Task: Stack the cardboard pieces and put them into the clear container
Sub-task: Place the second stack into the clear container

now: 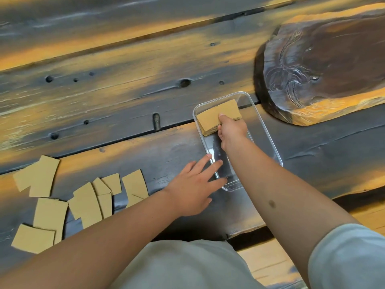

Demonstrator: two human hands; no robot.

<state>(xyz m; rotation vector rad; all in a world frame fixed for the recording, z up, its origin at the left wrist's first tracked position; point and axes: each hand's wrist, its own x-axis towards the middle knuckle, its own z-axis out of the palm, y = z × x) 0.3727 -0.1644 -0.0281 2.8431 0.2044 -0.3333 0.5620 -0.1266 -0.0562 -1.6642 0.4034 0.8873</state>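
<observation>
While right hand (231, 127) pinches cardboard stack (216, 115) inside clear container (268, 138), left hand (194, 189) flat on rim

Bare forearms; a short pale grey sleeve (350, 255) and matching pale grey garment (183, 265).

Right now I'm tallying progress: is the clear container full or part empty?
Part empty: the clear container holds one cardboard stack at its far end; its near half is bare.

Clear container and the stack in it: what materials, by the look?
Clear container: likely rigid plastic, glossy; the table shows through its walls, rim catches highlights. Stack, gripped by the right hand: matte tan cardboard, layered edges visible. Left hand touches the container's near wall.
</observation>
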